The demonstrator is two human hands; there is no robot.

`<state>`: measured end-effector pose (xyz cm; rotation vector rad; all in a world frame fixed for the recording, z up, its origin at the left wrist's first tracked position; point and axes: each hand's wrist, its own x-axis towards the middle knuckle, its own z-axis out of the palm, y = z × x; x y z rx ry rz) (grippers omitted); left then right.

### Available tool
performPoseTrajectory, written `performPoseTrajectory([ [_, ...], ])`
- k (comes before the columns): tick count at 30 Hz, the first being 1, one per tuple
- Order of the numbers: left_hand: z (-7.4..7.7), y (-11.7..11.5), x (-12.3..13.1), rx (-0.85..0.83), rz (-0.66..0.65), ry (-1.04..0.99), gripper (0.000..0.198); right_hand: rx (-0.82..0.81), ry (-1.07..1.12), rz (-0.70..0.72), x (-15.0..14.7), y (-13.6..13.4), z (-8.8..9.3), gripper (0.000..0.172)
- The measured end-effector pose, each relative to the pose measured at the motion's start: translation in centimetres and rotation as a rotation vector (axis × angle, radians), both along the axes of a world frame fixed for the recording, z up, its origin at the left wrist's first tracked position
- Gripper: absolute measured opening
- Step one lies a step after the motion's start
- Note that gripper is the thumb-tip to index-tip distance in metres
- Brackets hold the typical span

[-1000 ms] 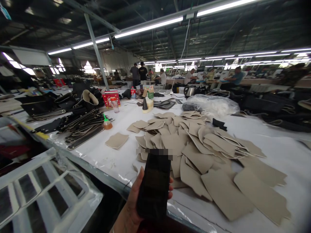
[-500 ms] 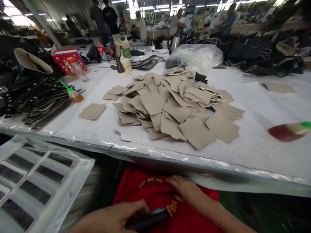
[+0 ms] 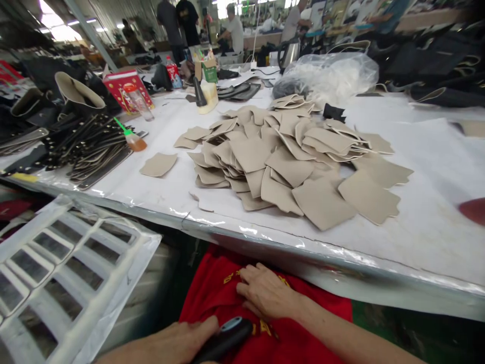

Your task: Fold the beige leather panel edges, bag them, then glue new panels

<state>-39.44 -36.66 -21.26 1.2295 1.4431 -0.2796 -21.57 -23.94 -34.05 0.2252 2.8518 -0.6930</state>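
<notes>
My left hand (image 3: 170,339) is at the bottom of the head view, wrapped round a black object with a rounded end and a pale blue oval (image 3: 227,336). Its lower part is hidden, so its kind cannot be made out. My right hand (image 3: 265,290) lies on the red apron (image 3: 215,288) with yellow lettering over my lap, fingers slightly bent and a little apart, holding nothing visible. Beyond both hands, on the white-covered table (image 3: 151,199), lies a loose heap of beige flat pieces (image 3: 288,167). One beige piece (image 3: 158,165) lies apart on the left.
A white slatted rack (image 3: 79,283) stands at lower left. Black strap-like pieces (image 3: 91,146) and a green-tipped bottle (image 3: 134,140) lie on the table's left. A clear plastic bag (image 3: 337,76) and a kettle (image 3: 290,54) are behind the heap. People work in the background.
The view has turned left, so the table's things appear farther right. My right hand has shifted left across the apron. My left hand still holds the black object.
</notes>
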Motion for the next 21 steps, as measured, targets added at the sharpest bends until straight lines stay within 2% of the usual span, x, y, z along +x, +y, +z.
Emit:
performPoseTrajectory([
  [2, 0.1, -0.2, 0.3, 0.014, 0.013, 0.104, 0.051, 0.051, 0.008, 0.033, -0.6, -0.1, -0.1, 0.017],
  [6, 0.0, -0.1, 0.9, 0.129, 0.068, 0.195, 0.053, 0.096, 0.060, 0.065, -1.1, -0.7, -0.7, 0.035],
  [9, 0.1, 0.2, 1.2, 0.127, 0.060, 0.229, 0.052, 0.182, 0.092, 0.057, -1.5, -1.3, -1.5, 0.018],
  [12, 0.5, 0.5, 1.5, 0.095, 0.054, 0.233, 0.051, 0.151, 0.063, 0.034, -1.7, -0.6, -1.5, 0.019],
  [17, 1.2, 1.3, 2.4, 0.105, 0.030, 0.195, 0.050, 0.043, 0.043, -0.032, -1.9, 3.1, 0.8, 0.016],
  [21, 0.3, 2.8, 4.4, 0.150, -0.035, 0.320, 0.058, -0.018, 0.036, -0.044, -2.0, 4.2, 2.8, 0.016],
])
